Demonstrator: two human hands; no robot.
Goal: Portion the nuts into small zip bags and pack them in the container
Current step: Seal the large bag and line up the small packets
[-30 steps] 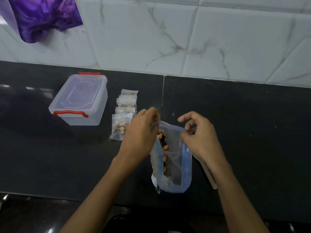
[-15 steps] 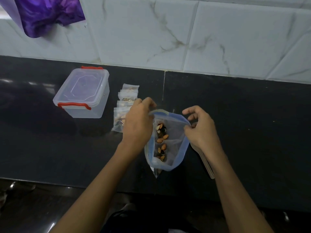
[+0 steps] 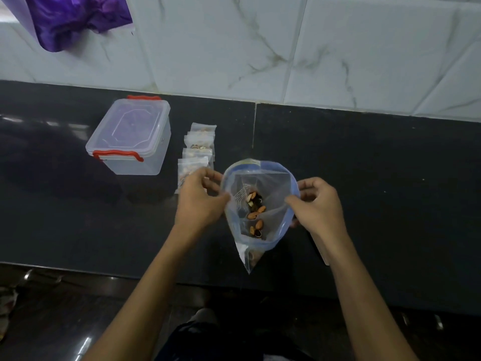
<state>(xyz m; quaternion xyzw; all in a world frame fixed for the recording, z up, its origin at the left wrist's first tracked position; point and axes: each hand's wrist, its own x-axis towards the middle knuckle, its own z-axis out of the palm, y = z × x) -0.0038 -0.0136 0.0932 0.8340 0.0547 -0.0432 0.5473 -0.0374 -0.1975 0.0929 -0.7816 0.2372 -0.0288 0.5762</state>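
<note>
A large clear zip bag (image 3: 276,183) with a blue rim is held above the dark counter, its mouth spread wide. Nuts (image 3: 256,213) lie inside at its bottom. My left hand (image 3: 199,201) pinches the bag's left rim and my right hand (image 3: 318,204) pinches its right rim. Several small filled zip bags (image 3: 199,147) lie in a row on the counter, just left of the big bag; the nearest is partly hidden behind my left hand. A clear plastic container (image 3: 130,138) with red latches and its lid on stands further left.
The black counter (image 3: 377,178) runs to a marble-tiled wall at the back. A purple cloth (image 3: 75,16) hangs at the top left. A thin flat light object (image 3: 324,257) lies on the counter, mostly hidden under my right forearm. The counter's front edge is close below the bag.
Both hands have pulled the big bag's rim apart, so its mouth went from a narrow slit to a wide round opening. The nuts inside now show plainly.
</note>
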